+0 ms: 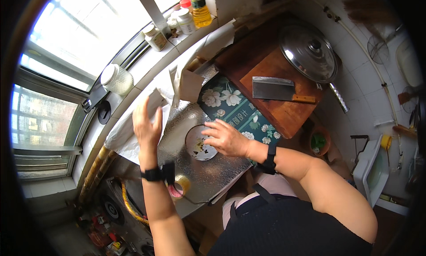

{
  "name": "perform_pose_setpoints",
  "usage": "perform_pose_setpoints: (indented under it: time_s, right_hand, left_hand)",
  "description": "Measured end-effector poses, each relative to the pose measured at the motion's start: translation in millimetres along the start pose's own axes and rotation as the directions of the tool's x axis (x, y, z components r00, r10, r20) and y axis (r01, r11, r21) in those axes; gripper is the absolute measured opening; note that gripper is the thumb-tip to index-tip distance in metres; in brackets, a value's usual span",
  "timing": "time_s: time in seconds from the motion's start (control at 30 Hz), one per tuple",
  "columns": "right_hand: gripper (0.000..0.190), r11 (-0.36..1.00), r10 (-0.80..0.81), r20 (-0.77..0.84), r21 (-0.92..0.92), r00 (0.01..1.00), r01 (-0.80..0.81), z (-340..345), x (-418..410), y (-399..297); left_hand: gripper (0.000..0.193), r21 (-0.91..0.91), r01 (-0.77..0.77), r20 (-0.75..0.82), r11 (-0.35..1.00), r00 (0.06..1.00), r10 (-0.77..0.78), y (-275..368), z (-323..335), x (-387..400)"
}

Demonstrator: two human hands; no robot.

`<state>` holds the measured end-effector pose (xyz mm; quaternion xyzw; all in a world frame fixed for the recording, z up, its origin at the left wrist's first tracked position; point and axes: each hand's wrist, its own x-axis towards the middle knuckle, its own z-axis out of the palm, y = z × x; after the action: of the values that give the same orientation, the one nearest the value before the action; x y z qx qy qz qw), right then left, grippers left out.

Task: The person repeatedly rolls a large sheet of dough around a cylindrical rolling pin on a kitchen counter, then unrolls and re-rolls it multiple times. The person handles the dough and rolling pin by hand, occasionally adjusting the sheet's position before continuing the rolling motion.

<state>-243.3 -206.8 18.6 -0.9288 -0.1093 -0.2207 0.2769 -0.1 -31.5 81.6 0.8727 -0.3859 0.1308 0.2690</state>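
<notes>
My left hand [147, 126], fingers apart and holding nothing, is raised in front of white paper sheeting [123, 137] that lines the wall under the window sill. Over the right rim of a small round dish [191, 137] hovers my right hand [228, 137], its fingers spread and nothing visible in them. Dark and yellowish scraps [200, 147] lie in the dish, which rests on a silvery foil-like counter covering [213, 176]. Part of the dish's right side is hidden by my right hand. Both wrists wear black straps.
A cleaver [274, 89] lies on a wooden cutting board [263, 69], beside a lidded pan [309, 53]. A green floral sheet [229, 99] covers the counter nearby. A tape roll [181, 186] sits near my left forearm. Jars, including a glass one [118, 79], and an oil bottle [201, 14] line the sill.
</notes>
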Motion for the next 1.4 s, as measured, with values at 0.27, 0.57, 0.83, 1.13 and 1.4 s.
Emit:
perform_pose_setpoints:
  time_s: [0.27,0.57,0.83,1.13,1.4]
  right_hand:
    - [0.023,0.993,0.106,0.050,0.053,0.993,-0.108,-27,-59,-11]
    - [0.011,0.973,0.022,-0.242,-0.217,0.970,-0.076,-142,28,112]
    - [0.019,0.530,0.809,0.150,0.234,0.569,-0.815,-159,160,244]
    - [0.073,-0.300,0.874,0.163,0.922,0.459,0.246,-80,166,263]
    - [0.075,-0.444,0.791,0.063,0.743,0.609,0.501,-96,174,295]
  left_hand:
    - [0.046,0.332,0.140,0.099,0.933,0.978,-0.182,72,81,121]
    - [0.018,-0.172,0.229,-0.054,0.958,0.969,-0.241,73,110,144]
    - [0.010,-0.317,0.080,-0.095,0.945,0.989,-0.115,93,119,102]
    - [0.027,-0.172,0.116,-0.114,0.978,0.984,-0.136,101,102,115]
    - [0.051,0.279,0.239,0.006,0.930,0.968,-0.251,117,93,145]
